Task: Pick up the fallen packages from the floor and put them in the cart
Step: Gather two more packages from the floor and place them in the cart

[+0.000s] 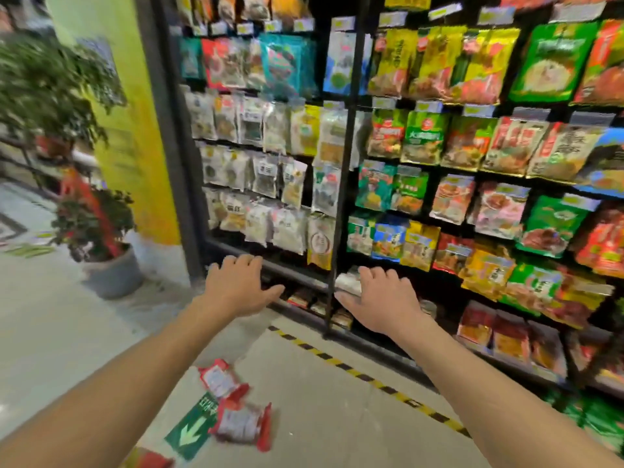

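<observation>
Two red packages lie on the floor (320,400) at the lower centre of the frame, below and nearer to you than both of your hands. The nearer package (243,423) sits low in the frame with its long axis running roughly left to right, partly covering a green arrow sticker (192,430); the second package (219,378) lies just up and left of it, touching or nearly so, tilted on a diagonal. A third red scrap of wrapper shows at the bottom edge, too cut off to judge. Your left forearm passes directly beside them, so your left hand (238,287) looks the better placed to drop back and down for the pick. Both hands are empty, palms down, fingers spread wide, stretched out toward the shelf base in mid-frame; your right hand (381,297) hovers further right, well apart from the packages. Beyond a yellow-and-black floor stripe (368,380) stands the shelving (347,157) hung with snack bags, with potted plants (98,228) at the left. No cart is in view, so you will have to turn to find it.
</observation>
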`<control>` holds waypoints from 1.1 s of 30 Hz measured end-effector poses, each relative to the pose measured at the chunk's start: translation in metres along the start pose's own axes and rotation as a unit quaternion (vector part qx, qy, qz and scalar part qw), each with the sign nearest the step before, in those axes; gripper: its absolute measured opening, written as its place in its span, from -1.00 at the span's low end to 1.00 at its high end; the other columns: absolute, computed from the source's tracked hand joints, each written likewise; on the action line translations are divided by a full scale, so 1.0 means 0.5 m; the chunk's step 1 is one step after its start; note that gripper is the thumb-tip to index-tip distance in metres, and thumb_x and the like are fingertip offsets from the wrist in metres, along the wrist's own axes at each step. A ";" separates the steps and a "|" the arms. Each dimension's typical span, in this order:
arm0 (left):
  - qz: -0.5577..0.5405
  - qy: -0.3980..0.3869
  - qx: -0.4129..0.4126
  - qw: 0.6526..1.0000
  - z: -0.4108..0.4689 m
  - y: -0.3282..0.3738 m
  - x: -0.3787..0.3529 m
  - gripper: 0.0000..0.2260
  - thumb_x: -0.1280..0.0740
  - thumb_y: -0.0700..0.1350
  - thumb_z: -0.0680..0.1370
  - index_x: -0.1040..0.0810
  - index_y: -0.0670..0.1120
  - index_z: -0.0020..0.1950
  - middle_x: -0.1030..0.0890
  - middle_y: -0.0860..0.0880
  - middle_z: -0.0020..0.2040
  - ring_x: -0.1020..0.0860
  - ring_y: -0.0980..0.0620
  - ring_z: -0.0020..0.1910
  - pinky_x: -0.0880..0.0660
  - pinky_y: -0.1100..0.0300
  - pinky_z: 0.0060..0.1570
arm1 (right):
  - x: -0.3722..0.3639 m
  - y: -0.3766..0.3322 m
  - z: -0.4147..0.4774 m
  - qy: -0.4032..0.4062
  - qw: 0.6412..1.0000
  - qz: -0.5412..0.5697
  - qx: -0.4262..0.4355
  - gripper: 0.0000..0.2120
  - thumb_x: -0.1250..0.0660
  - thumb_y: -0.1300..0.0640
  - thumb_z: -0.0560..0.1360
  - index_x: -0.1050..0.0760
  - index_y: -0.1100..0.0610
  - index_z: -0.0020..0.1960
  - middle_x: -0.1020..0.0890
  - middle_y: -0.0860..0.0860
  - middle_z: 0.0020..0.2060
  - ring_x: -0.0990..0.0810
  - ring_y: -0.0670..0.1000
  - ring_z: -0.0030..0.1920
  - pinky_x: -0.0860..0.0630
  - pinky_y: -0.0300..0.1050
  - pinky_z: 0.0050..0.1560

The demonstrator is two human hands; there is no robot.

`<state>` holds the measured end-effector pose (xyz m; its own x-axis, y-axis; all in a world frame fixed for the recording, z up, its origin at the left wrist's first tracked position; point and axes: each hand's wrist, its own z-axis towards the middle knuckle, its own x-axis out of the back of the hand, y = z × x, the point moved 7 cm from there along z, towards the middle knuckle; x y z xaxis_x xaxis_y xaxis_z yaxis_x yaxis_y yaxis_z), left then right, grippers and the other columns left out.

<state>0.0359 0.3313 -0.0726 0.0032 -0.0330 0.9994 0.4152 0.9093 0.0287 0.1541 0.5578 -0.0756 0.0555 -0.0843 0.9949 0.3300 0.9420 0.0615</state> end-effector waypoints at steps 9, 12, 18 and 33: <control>-0.013 -0.018 0.087 0.996 0.080 -0.362 -0.071 -0.21 -0.16 0.45 0.66 -0.29 -0.03 0.74 -0.37 -0.10 0.71 -0.33 -0.23 0.68 -0.35 -0.22 0.59 | -0.088 -0.390 0.209 -0.033 0.994 0.023 0.099 -0.20 -0.07 -0.45 0.64 -0.26 0.09 0.65 -0.45 0.16 0.54 -0.42 0.26 0.51 -0.37 0.26 0.47; -0.009 -0.030 0.097 0.995 0.111 -0.438 -0.108 -0.21 -0.17 0.46 0.65 -0.29 -0.02 0.73 -0.40 -0.11 0.68 -0.36 -0.24 0.65 -0.35 -0.20 0.57 | -0.130 -0.480 0.260 -0.051 0.992 0.019 0.115 -0.20 -0.08 -0.43 0.65 -0.23 0.11 0.67 -0.43 0.18 0.55 -0.40 0.28 0.52 -0.36 0.26 0.48; -0.002 -0.070 0.117 0.991 0.180 -0.526 -0.177 -0.21 -0.18 0.43 0.67 -0.22 -0.01 0.77 -0.31 -0.11 0.75 -0.28 -0.24 0.71 -0.28 -0.23 0.61 | -0.208 -0.606 0.354 -0.077 0.987 0.027 0.141 -0.19 -0.07 -0.46 0.63 -0.30 0.12 0.63 -0.48 0.19 0.50 -0.45 0.27 0.47 -0.40 0.27 0.43; 0.009 -0.148 0.225 0.963 0.441 -0.623 -0.441 -0.21 -0.22 0.44 0.65 -0.32 -0.03 0.72 -0.39 -0.11 0.71 -0.35 -0.25 0.67 -0.31 -0.26 0.62 | -0.503 -0.713 0.693 -0.156 0.957 0.012 0.244 -0.25 -0.06 -0.43 0.65 -0.33 0.14 0.55 -0.51 0.22 0.46 -0.49 0.27 0.43 -0.44 0.22 0.39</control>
<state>-0.2945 0.1469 -0.2981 -0.2799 0.0431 0.9591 -0.0183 0.9986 -0.0502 -0.3042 0.3560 -0.3201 -0.2523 -0.0303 0.9672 -0.1510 0.9885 -0.0084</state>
